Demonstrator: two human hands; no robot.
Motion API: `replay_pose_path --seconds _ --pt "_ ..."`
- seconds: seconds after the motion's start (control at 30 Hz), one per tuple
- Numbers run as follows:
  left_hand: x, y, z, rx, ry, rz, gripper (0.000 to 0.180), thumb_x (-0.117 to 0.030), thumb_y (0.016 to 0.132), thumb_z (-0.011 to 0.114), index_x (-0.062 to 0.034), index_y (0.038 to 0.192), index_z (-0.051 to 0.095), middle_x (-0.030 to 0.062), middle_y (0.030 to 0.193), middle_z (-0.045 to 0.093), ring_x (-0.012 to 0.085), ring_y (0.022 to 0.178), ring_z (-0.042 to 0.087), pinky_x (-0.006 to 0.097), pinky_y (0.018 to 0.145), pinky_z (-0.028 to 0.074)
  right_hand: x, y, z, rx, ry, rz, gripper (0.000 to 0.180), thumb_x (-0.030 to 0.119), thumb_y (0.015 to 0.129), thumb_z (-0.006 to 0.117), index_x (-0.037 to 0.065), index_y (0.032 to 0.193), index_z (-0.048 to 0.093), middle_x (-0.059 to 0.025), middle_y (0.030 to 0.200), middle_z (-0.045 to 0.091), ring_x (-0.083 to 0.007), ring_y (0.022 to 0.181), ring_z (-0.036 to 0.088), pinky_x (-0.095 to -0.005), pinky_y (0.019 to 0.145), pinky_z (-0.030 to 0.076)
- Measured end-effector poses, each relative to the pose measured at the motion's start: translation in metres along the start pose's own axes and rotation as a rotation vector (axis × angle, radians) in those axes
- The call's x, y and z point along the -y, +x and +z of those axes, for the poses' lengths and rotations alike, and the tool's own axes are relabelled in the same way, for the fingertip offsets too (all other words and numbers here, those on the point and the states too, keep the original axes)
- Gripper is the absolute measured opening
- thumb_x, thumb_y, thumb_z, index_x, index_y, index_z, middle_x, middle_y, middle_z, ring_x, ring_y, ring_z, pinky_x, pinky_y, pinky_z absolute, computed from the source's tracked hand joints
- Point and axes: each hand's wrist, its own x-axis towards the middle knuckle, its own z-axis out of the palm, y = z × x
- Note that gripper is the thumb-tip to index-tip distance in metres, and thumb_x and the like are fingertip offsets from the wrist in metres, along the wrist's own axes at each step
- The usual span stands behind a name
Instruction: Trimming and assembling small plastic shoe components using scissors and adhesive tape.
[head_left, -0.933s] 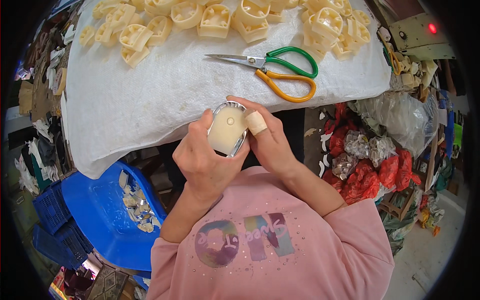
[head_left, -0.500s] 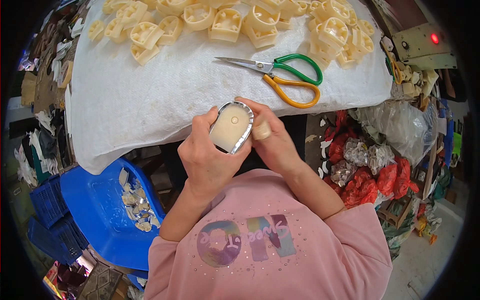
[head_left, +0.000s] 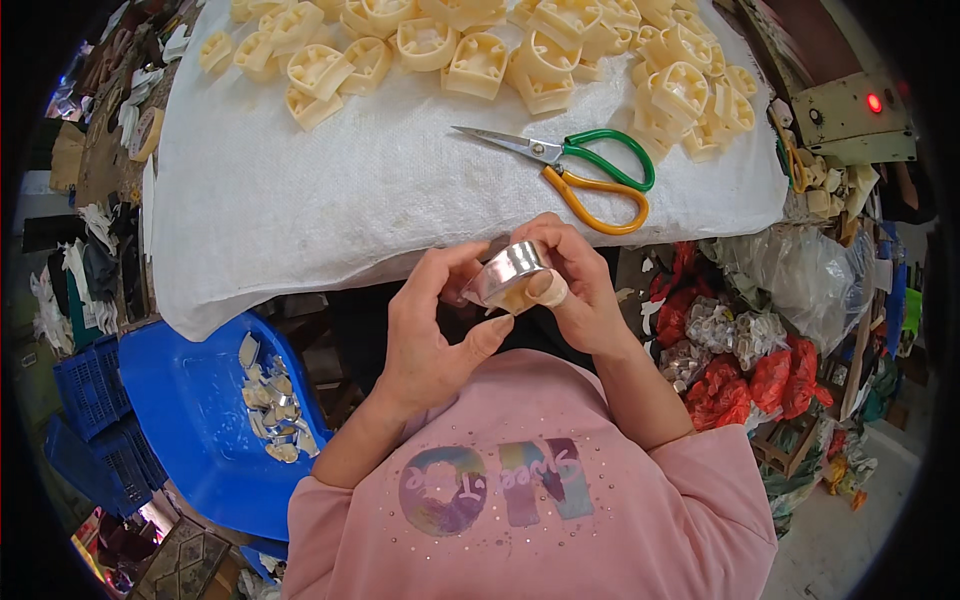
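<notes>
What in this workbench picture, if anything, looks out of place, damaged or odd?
Nothing looks damaged. One oddity: the right hand has a bandage-like wrap on the thumb pressing the silver-wrapped piece. The scissors lie open on the white cloth.

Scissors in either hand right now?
No, the scissors lie on the white cloth, while both the left hand and right hand hold a silvery-rimmed part.

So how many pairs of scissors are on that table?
1. The scissors lie on the white cloth just beyond the hands, with one green handle and one orange. Others could be hidden under the cream parts.
</notes>
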Motion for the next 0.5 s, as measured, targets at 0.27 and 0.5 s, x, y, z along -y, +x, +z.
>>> replay_pose_path --seconds 0.27,0.5 --pt "-0.004 0.000 0.010 0.001 -0.466 -0.282 0.044 -0.020 0.085 0.068 0.0046 0.117 0.050 0.0068 0.096 0.059 0.0093 0.086 0.055 0.023 0.075 0.046 0.013 0.011 0.008 -0.148 -0.099 0.251 0.017 0.020 0.088 0.055 0.003 0.084 0.052 -0.0027 0.074 0.056 -0.0087 0.059 0.050 -0.0219 0.054 0.041" --pt "0.005 -0.002 -0.005 -0.018 -0.257 0.041 0.045 -0.024 0.085 0.066 0.0041 0.118 0.053 0.0114 0.105 0.057 0.0144 0.089 0.055 0.027 0.078 0.043 0.004 0.018 -0.003 -0.203 0.645 0.512 0.028 0.031 0.092 0.048 0.006 0.100 0.054 -0.0062 0.082 0.059 -0.0138 0.068 0.060 -0.0276 0.054 0.050"
